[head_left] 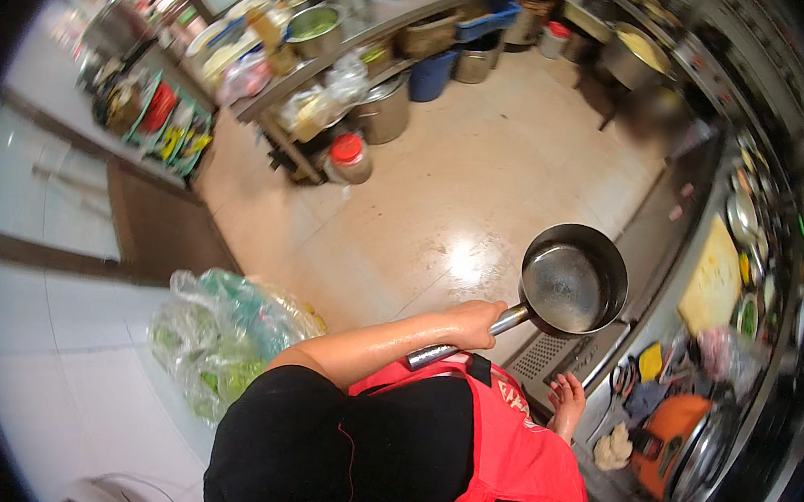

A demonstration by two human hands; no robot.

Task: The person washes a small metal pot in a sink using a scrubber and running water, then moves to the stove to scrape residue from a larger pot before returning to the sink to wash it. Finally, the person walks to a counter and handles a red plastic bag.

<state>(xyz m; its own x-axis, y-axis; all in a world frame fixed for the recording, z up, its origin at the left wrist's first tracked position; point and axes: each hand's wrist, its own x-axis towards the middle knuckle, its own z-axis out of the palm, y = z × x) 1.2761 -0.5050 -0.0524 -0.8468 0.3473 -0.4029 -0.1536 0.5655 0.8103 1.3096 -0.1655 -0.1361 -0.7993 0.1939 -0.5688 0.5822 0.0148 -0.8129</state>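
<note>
My left hand (474, 323) grips the metal handle of a deep saucepan (571, 280), with my forearm reaching across in front of my body. The pan is held out above the floor beside the counter, its mouth facing up. Its inside is shiny; whether there is liquid in it I cannot tell. My right hand (566, 403) is near the counter's edge, fingers apart and slightly curled, holding nothing. A red apron (534, 463) covers my front. Close to my right hand, a pale crumpled lump (613, 447) lies on the counter next to an orange appliance (668, 443) with a shiny lid.
On the right-hand counter are a cutting board (711, 282), scissors (622, 379) and plastic bags (733, 359). Bagged leafy greens (203, 348) stand at my left. Across the tiled floor (453, 162), a metal table (424, 2) has pots, a blue bucket (432, 76) and a red-lidded jar (349, 157) below.
</note>
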